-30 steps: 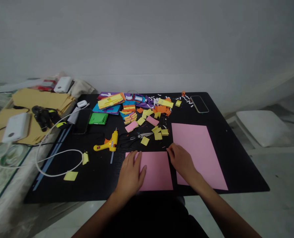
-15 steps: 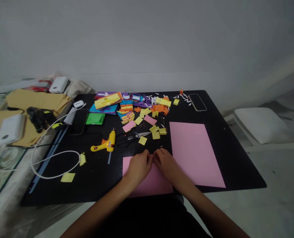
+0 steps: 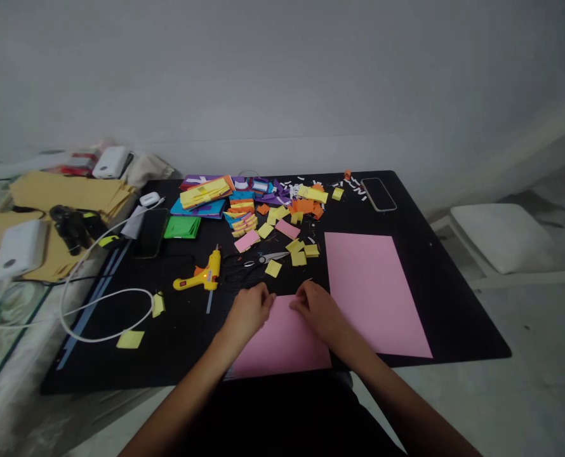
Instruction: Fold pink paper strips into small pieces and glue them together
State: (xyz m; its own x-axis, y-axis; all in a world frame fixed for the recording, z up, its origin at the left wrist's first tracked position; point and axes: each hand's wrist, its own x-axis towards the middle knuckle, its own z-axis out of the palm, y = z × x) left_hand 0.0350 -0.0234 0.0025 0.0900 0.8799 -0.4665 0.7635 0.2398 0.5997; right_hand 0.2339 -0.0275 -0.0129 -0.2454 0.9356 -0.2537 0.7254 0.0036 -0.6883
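Note:
In front of my body a pink sheet of paper (image 3: 282, 343) lies on the black table (image 3: 454, 317). My left hand (image 3: 250, 311) is closed at its far left corner, fingers bent over the edge. Farther right along the same far edge, my right hand (image 3: 317, 310) pinches the paper between thumb and fingers. A larger pink sheet (image 3: 375, 289) lies flat to the right, partly behind my right forearm. Just beyond my hands are scissors (image 3: 258, 260) with dark handles and several small yellow paper pieces (image 3: 273, 269).
A yellow glue gun (image 3: 204, 274) lies left of the scissors. Folded green paper (image 3: 182, 227), stacked coloured strips and white scraps spread along the back. Phones lie at back right (image 3: 378, 194) and left (image 3: 152, 233). A white cable (image 3: 106, 339) loops over the left side.
My hands have moved apart along the paper's far edge. The left hand slid left to the corner, while the right stayed nearly in place. More of the sheet's middle shows now.

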